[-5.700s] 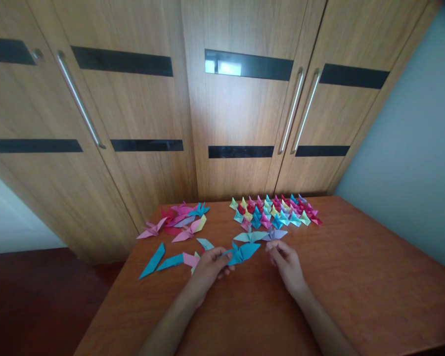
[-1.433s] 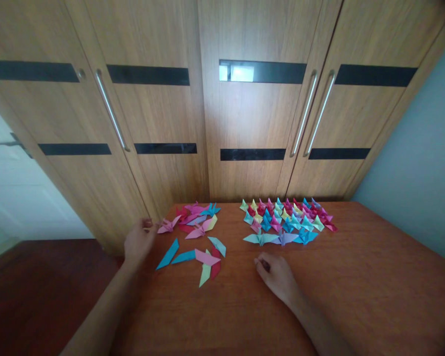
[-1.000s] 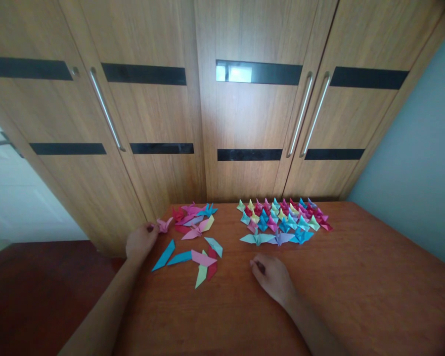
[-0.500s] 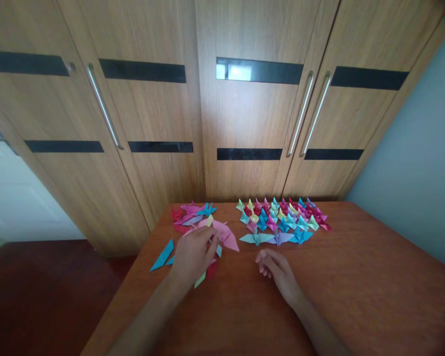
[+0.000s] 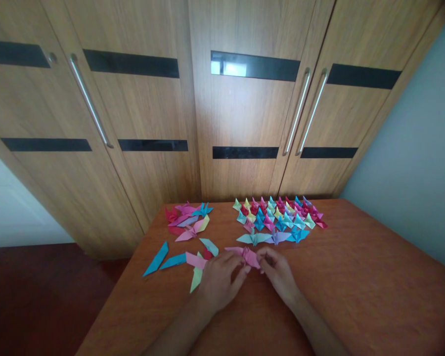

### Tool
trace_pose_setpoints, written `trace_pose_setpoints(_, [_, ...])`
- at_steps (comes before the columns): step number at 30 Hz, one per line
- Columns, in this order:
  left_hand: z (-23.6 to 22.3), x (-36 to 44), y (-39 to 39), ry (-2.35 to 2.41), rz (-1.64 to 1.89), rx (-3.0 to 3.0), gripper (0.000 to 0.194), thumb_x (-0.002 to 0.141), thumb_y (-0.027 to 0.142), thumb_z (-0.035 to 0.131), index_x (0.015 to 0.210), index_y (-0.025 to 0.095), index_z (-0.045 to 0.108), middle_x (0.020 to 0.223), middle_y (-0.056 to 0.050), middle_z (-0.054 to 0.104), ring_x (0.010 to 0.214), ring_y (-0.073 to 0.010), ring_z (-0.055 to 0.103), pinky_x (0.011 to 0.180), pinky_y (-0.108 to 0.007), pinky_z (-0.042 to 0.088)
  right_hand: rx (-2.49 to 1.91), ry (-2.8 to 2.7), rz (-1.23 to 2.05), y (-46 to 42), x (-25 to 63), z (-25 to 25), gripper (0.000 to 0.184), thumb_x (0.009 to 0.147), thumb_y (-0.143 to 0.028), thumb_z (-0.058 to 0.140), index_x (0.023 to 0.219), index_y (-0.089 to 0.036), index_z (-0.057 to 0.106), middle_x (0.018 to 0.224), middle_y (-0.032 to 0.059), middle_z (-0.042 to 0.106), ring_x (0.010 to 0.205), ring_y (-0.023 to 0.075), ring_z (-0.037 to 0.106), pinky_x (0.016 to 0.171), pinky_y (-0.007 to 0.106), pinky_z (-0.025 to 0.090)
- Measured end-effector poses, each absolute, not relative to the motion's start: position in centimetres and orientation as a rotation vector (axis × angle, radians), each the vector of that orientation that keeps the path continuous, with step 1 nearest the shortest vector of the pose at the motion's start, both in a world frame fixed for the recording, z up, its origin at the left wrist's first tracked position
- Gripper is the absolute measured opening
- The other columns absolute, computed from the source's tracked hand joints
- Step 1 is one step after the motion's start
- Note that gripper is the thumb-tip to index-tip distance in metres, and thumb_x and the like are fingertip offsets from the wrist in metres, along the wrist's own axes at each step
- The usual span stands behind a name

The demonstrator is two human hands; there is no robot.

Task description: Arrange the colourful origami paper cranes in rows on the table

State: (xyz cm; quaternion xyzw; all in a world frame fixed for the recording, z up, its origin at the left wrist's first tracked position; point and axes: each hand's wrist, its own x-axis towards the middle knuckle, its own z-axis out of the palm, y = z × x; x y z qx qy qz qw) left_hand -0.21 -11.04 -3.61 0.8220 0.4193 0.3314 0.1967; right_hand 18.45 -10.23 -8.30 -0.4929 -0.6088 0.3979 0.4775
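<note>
Both of my hands meet at the middle of the wooden table [image 5: 356, 296] on a pink folded paper crane [image 5: 244, 255]. My left hand [image 5: 218, 279] pinches its left side and my right hand [image 5: 278, 272] pinches its right side. Just beyond it lie three spread cranes in a row: a teal crane [image 5: 252, 238], a purple crane [image 5: 277, 237] and a blue crane [image 5: 297, 235]. Behind them stands a block of several small coloured cranes [image 5: 278, 213].
A loose pile of pink, red and blue cranes [image 5: 187, 220] lies at the table's back left. Flat folded paper pieces [image 5: 178, 259], blue, pink and yellow-green, lie left of my left hand. Wooden wardrobe doors [image 5: 222, 113] rise behind the table. A pale wall [image 5: 411, 148] is on the right.
My left hand reached to the left pile, took a pink crane and carried it to the table's middle. My right hand has come up and closed on its other side.
</note>
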Motion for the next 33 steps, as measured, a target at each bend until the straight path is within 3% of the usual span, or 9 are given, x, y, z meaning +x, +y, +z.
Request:
trace_pose_setpoints(5, [-2.7, -1.0, -10.5, 1.357, 1.128, 2.22, 0.019, 0.086, 0.031, 0.049, 0.098, 0.023, 0.061, 0.101, -0.008, 0.06, 0.097, -0.0235, 0.054, 0.087, -0.035, 0.04, -1.207, -1.495, 1.009, -10.6, 18.3, -7.6, 0.028, 0.083, -0.044, 0.049, 0.07, -0.019, 0.051, 0.058, -0.0031, 0.048, 0.053, 0.0109, 0.045, 0.051, 0.022, 0.036])
trace_pose_setpoints(8, [-3.3, -1.0, -9.9, 1.386, 1.172, 2.137, 0.032, 0.079, 0.026, 0.055, 0.111, 0.023, 0.057, 0.111, -0.008, 0.058, 0.105, -0.0252, 0.051, 0.092, -0.038, 0.038, -1.205, -1.5, 1.036, -10.9, 18.3, -7.1, 0.03, 0.082, -0.046, 0.049, 0.069, -0.019, 0.051, 0.057, -0.0035, 0.047, 0.053, 0.0107, 0.045, 0.05, 0.022, 0.036])
trace_pose_setpoints(11, [-4.2, -1.0, -9.4, 1.28, 0.974, 2.053, 0.021, 0.078, 0.021, 0.052, 0.096, 0.022, 0.063, 0.092, -0.004, 0.064, 0.086, -0.0205, 0.058, 0.076, -0.031, 0.043, -1.19, -1.497, 1.058, -11.1, 18.4, -6.8, 0.03, 0.082, -0.046, 0.05, 0.069, -0.019, 0.051, 0.059, -0.0032, 0.048, 0.054, 0.0108, 0.046, 0.05, 0.021, 0.036])
trace_pose_setpoints(15, [-5.0, -0.9, -9.0, 1.212, 0.833, 1.935, 0.017, 0.079, 0.023, 0.047, 0.072, 0.019, 0.061, 0.066, 0.001, 0.06, 0.064, -0.015, 0.053, 0.059, -0.024, 0.037, -1.186, -1.47, 1.026, -10.9, 18.6, -7.0, 0.028, 0.082, -0.045, 0.051, 0.07, -0.02, 0.051, 0.06, -0.0035, 0.048, 0.054, 0.0108, 0.046, 0.051, 0.022, 0.036])
trace_pose_setpoints(21, [-5.1, -0.9, -8.9, 1.165, 0.832, 1.866, 0.017, 0.079, 0.026, 0.047, 0.07, 0.017, 0.059, 0.066, 0.002, 0.057, 0.064, -0.0139, 0.05, 0.058, -0.022, 0.035, -1.153, -1.575, 1.019, -10.6, 18.4, -7.3, 0.019, 0.081, -0.036, 0.055, 0.077, -0.017, 0.06, 0.07, -0.0004, 0.057, 0.063, 0.0124, 0.05, 0.057, 0.022, 0.038])
trace_pose_setpoints(28, [-5.1, -1.1, -9.0, 1.147, 0.751, 1.934, 0.017, 0.075, 0.02, 0.047, 0.074, 0.017, 0.063, 0.07, 0.0, 0.062, 0.068, -0.015, 0.054, 0.06, -0.023, 0.035, -1.193, -1.644, 1.091, -11.0, 18.3, -7.0, 0.017, 0.08, -0.028, 0.053, 0.074, -0.016, 0.064, 0.065, -0.0005, 0.059, 0.061, 0.0126, 0.052, 0.057, 0.022, 0.038])
trace_pose_setpoints(33, [-5.3, -1.1, -9.3, 1.09, 0.731, 1.935, 0.017, 0.077, 0.024, 0.05, 0.074, 0.017, 0.064, 0.068, 0.001, 0.061, 0.065, -0.0139, 0.052, 0.057, -0.022, 0.033, -1.153, -1.654, 1.173, -11.1, 18.1, -6.8, 0.016, 0.077, -0.03, 0.059, 0.071, -0.016, 0.064, 0.066, -0.0004, 0.06, 0.062, 0.012, 0.051, 0.056, 0.021, 0.036])
